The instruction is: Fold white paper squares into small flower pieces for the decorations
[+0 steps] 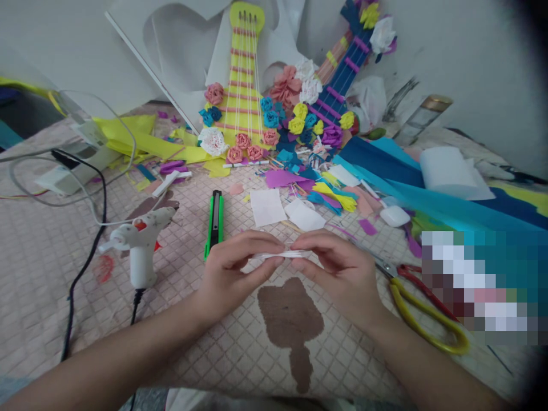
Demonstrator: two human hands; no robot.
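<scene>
While both hands (233, 264) (345, 277) pinch white paper (286, 254) | lidded jar (419, 120) stands behind, contents unclear

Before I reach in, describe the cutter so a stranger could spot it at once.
Find the upright yellow guitar at the back. Below it in view, just beyond the left hand, lies the cutter. Its slim green body sets it apart from the white glue gun to its left.

The left hand (234, 264) and right hand (340, 273) pinch a thin folded white paper strip (295, 254) between thumbs and fingers. Beyond the left hand lies a green utility knife (214, 224); left of it stands a white hot glue gun (142, 242). Yellow-handled scissors (400, 294) rest beside the right hand. A yellow paper guitar (244, 97) with crepe-paper roses (243, 141) leans behind.
</scene>
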